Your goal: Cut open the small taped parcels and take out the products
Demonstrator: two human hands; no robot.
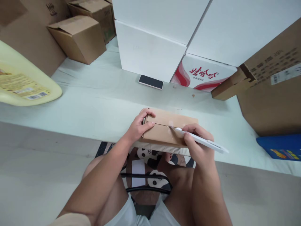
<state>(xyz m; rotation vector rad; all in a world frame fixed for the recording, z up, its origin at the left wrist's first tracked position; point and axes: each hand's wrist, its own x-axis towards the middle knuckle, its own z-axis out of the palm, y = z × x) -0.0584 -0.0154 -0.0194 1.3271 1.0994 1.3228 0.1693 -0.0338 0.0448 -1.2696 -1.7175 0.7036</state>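
Pale green cloth (94,108) is spread over the table, with stacked white cartons (150,50) set along its back and cut off by the upper border. At the left border a yellow bottle (28,78) is shown only in part, and a blue packet (279,144) is likewise cut off at the right. Beneath the table edge, patterned fabric (150,153) is partly covered by the forearms and legs. One end of the small cardboard box (162,136) is overlapped by the right hand (202,157), in which a white utility knife (211,145) is closely held between thumb and fingers; the lower fingers are hidden. Whether the blade tip has entered the seam cannot be made out. By the left hand (137,126) the box's left end is held, thumb and forefinger resting on top, remaining fingers largely concealed. The box is laid flat, its long axis running left to right, with the right end slightly nearer the person. Its seam is followed by the knife, blade pointed leftward. The near long side is placed along the table's front edge; beyond the far side, a strip of cloth extends to the phone (150,82).
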